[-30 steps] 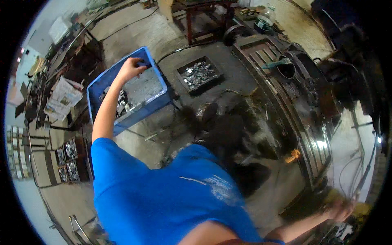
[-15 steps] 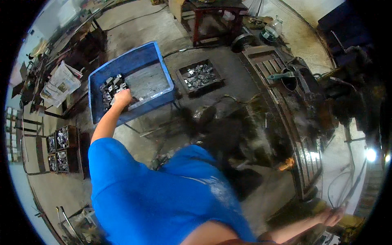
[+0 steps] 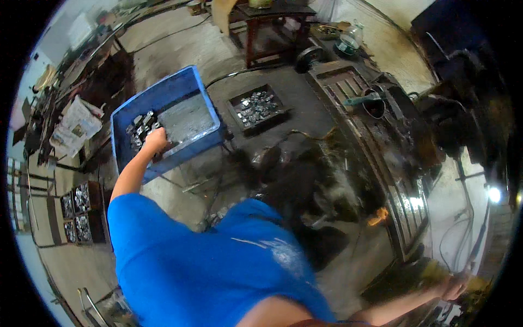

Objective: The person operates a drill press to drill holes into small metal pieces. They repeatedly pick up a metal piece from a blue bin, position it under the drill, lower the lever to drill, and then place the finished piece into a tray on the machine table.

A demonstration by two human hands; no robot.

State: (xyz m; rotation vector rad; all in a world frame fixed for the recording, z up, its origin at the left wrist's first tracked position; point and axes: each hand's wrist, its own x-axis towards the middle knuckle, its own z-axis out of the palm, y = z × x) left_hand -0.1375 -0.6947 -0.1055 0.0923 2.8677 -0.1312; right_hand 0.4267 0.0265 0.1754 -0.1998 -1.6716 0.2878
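Note:
My left hand [image 3: 156, 140] reaches into the blue plastic bin [image 3: 182, 150], over a pile of small blocky metal parts [image 3: 143, 124] at its left side. Its fingers are curled among the parts; whatever they hold is hidden. Far off at the lower right, my right hand [image 3: 456, 285] is wrapped round the lower end of a long dark lever [image 3: 478, 242] beside the machine. That hand is somewhat blurred.
A square tray [image 3: 246, 129] of similar metal parts lies right of the bin. The dark machine with a slotted bed [image 3: 376, 158] runs along the right. Stacked trays [image 3: 98, 215] of parts stand at left, below a newspaper-covered bench [image 3: 79, 122].
The whole view has shifted slightly. My left hand remains at the parts in the bin, and my right hand has moved a little to the right at the lever.

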